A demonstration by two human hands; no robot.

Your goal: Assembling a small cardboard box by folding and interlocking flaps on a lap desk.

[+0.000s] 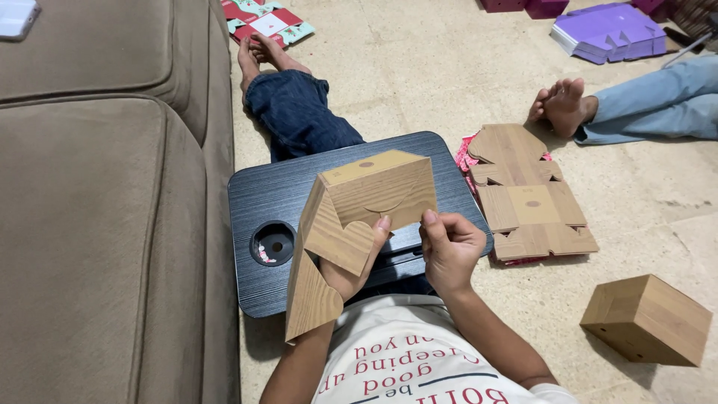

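Bare floor lies right of the grip, the sofa (97, 224) close on its left. The left hand (351, 265) cups the half-folded box (359, 217) from beneath, while the right hand (449, 247) pinches its lower edge above the lap tray (258, 198)

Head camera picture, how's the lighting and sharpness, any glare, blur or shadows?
Head view: soft, even indoor light; the half-folded wood-print box and both hands, left hand and right hand, are sharp, no motion blur; faint sheen on the black lap desk; soft shadow beside the folded box on the floor; edges slightly wide-angle stretched.

Single head view, looking steeply down, close over lap desk (254, 194), floor (449, 67) beyond.
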